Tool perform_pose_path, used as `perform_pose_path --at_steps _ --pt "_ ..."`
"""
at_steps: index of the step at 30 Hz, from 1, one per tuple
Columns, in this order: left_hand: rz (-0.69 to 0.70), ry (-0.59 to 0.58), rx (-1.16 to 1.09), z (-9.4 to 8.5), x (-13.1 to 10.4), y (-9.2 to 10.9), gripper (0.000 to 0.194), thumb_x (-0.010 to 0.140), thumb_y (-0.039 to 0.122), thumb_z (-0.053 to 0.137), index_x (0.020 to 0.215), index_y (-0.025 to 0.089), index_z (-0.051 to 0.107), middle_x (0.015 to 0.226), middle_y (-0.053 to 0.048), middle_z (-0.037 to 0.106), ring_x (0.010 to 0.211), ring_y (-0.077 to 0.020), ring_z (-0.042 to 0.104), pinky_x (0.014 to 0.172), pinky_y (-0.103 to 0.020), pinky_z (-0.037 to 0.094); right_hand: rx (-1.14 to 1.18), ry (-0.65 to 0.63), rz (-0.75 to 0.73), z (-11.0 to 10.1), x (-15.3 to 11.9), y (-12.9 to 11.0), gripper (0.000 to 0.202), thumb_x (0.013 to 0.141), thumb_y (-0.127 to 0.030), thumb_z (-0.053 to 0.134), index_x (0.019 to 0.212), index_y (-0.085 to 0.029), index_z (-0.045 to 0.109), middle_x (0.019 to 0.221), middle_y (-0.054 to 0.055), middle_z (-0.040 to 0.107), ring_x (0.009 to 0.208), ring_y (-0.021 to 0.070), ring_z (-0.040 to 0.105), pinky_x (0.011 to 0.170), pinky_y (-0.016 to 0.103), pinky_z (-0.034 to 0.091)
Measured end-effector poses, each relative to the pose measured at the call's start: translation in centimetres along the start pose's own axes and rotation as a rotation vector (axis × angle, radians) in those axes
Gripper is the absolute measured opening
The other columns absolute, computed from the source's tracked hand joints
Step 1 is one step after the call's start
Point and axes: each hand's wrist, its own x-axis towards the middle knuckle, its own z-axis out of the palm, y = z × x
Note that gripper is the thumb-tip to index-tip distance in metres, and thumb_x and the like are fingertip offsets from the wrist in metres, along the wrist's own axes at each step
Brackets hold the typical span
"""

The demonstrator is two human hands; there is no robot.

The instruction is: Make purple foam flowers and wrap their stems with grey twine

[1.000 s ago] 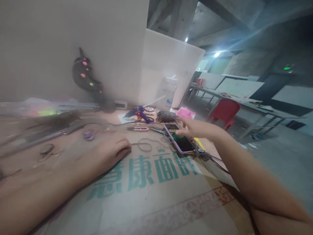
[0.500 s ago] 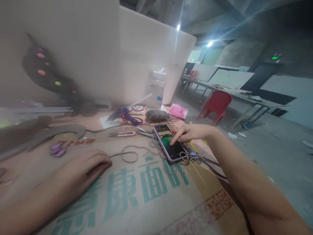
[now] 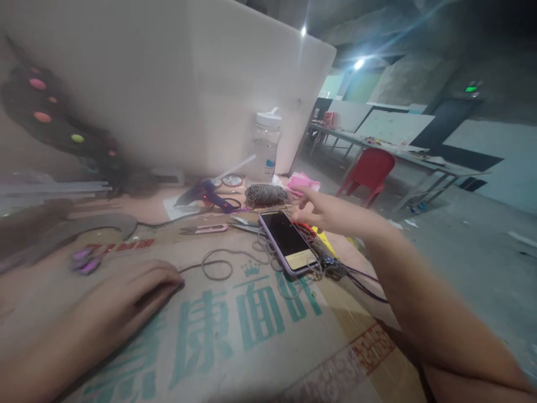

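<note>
My left hand (image 3: 145,285) rests on the cardboard (image 3: 260,358) with its fingers closed on the end of a grey yarn strand (image 3: 216,274). That strand loops across to a tangle of yarn beside a smartphone (image 3: 287,238) in a purple case. The phone lies face up, its screen dark apart from a pale yellow panel near the bottom. Just off the phone's right upper edge, my right hand (image 3: 321,210) hovers with its fingers apart and nothing in them. Under and beside it are red and yellow handles (image 3: 321,240), partly covered by yarn.
Thread snips (image 3: 205,229), scissor blades (image 3: 243,225), a ball of grey yarn (image 3: 266,195) and a purple glue gun (image 3: 213,198) lie behind the phone. A clear bottle (image 3: 266,145) stands against the white board. Purple pieces (image 3: 86,261) sit at left; a red chair (image 3: 369,170) is beyond.
My right hand has lifted its finger off the phone screen and moved up and away. The screen has gone from a green picture to mostly black. My left hand keeps its hold on the yarn.
</note>
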Motion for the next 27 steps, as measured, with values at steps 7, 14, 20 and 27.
perform_pose_path --at_steps 7,14,20,27 --pt "-0.05 -0.031 -0.003 0.0 -0.2 0.3 0.031 0.097 0.04 0.048 0.085 0.025 0.072 0.084 0.0 0.076 0.076 -0.0151 0.072 0.071 -0.023 0.057 -0.285 0.035 -0.004 1.9 -0.4 -1.6 0.094 0.089 -0.064 0.052 0.161 -0.016 0.015 0.151 0.021 0.048 0.125 0.0367 0.059 0.1 0.045 0.045" --pt "-0.137 -0.138 -0.076 0.7 -0.9 -0.4 0.025 0.097 0.036 0.05 0.091 0.023 0.071 0.091 -0.002 0.074 0.084 -0.0175 0.069 0.079 -0.028 0.054 -0.531 -0.018 -0.033 4.8 0.3 -2.3 0.116 0.078 -0.08 0.052 0.161 -0.007 0.015 0.151 0.028 0.044 0.141 0.0454 0.04 0.108 0.054 0.038" --pt "-0.128 -0.164 -0.129 0.9 -1.0 -0.4 0.023 0.099 0.033 0.048 0.093 0.021 0.067 0.093 -0.003 0.071 0.086 -0.0172 0.067 0.078 -0.028 0.052 -0.514 -0.068 -0.036 5.0 0.4 -1.7 0.118 0.073 -0.077 0.06 0.162 -0.014 0.013 0.155 0.023 0.042 0.142 0.0432 0.039 0.106 0.05 0.04" --pt "-0.138 -0.193 -0.126 1.0 -1.2 -0.5 0.021 0.101 0.03 0.047 0.097 0.021 0.066 0.096 -0.003 0.068 0.088 -0.0163 0.065 0.082 -0.028 0.05 -0.544 -0.052 -0.042 3.6 0.4 -0.6 0.103 0.072 -0.061 0.07 0.154 -0.01 0.036 0.144 0.024 0.053 0.136 0.0413 0.047 0.106 0.047 0.041"
